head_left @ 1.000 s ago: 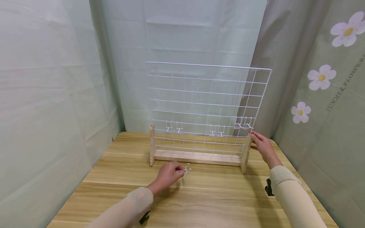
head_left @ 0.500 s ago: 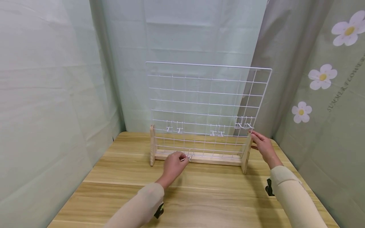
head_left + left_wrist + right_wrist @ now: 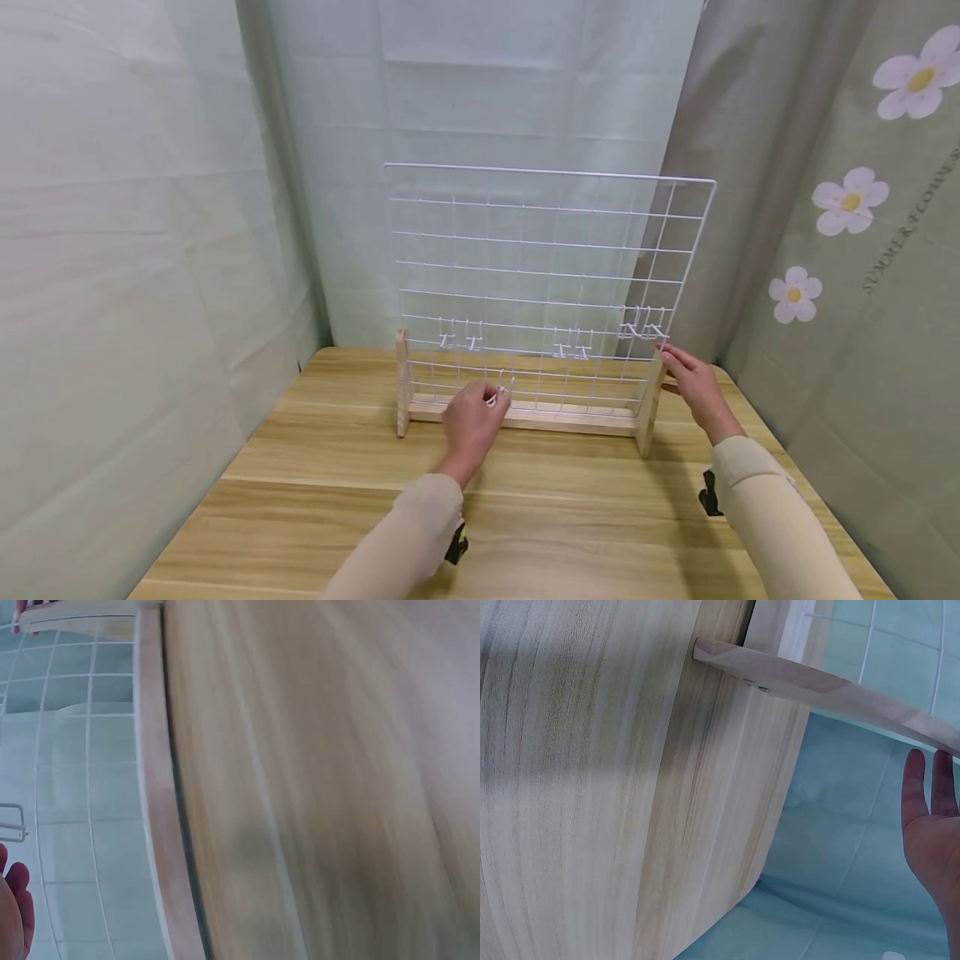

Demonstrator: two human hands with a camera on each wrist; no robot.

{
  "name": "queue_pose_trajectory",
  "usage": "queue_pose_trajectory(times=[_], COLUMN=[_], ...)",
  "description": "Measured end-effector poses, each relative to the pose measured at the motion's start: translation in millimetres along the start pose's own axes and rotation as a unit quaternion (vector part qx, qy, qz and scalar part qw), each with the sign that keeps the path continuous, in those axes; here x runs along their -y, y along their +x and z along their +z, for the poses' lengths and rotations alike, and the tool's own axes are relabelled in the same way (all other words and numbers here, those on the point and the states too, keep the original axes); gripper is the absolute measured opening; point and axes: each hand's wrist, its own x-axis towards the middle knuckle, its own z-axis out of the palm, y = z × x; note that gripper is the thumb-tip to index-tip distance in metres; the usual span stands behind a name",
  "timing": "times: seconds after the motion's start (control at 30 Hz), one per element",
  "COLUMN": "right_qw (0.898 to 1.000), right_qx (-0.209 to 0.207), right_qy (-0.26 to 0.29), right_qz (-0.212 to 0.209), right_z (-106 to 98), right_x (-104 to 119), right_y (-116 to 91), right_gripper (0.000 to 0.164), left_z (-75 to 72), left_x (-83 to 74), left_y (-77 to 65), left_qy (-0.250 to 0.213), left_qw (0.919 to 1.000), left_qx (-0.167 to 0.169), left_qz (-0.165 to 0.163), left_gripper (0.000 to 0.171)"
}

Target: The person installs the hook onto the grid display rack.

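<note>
A white wire grid rack (image 3: 551, 172) stands upright in a wooden base (image 3: 570, 422) on the table. My left hand (image 3: 471, 421) pinches a small white wire hook (image 3: 512, 384) in front of the grid's lower rows. In the left wrist view, the hook's wire end (image 3: 11, 823) extends beyond my fingertips, close to the grid. On the other side, my right hand (image 3: 697, 393) holds the top of the right wooden post (image 3: 647, 408); two fairly straight fingers show in the right wrist view, and the thumb is hidden there.
Similar white hooks hang in pairs on the grid: a left pair (image 3: 474, 342), a middle pair (image 3: 583, 352) and a right pair (image 3: 654, 331). The wooden table (image 3: 570, 517) is enclosed by pale green curtains (image 3: 135, 250), with printed flowers on the right.
My left hand has risen from just above the table to the grid's lower rows, moving forward and slightly right with the hook. The right hand has stayed on the post.
</note>
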Motion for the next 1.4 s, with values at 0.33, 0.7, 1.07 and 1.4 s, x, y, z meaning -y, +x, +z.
queue_pose_trajectory(times=[0.33,0.7,1.07,1.4], right_qw=[1.0,1.0,1.0,1.0], right_qx=[0.002,0.004,0.003,0.003], right_qy=[-0.004,-0.012,-0.008,0.003], right_qz=[0.004,0.004,0.003,0.004], right_z=[1,0,0,0], right_x=[0,2,1,-1], right_y=[-2,-3,-2,-1], right_gripper=[0.064,0.064,0.063,0.063], left_z=[8.0,17.9,23.1,26.7], left_x=[-23.0,-37.3,-54.8,-63.6], left_y=[15.7,32.7,52.8,61.7], left_qy=[-0.005,-0.002,0.01,0.005], left_qw=[0.9926,0.9841,0.9756,0.9684], left_qx=[-0.105,-0.14,-0.173,-0.158], left_qz=[-0.062,-0.11,-0.135,-0.193], left_gripper=[0.012,0.014,0.014,0.017])
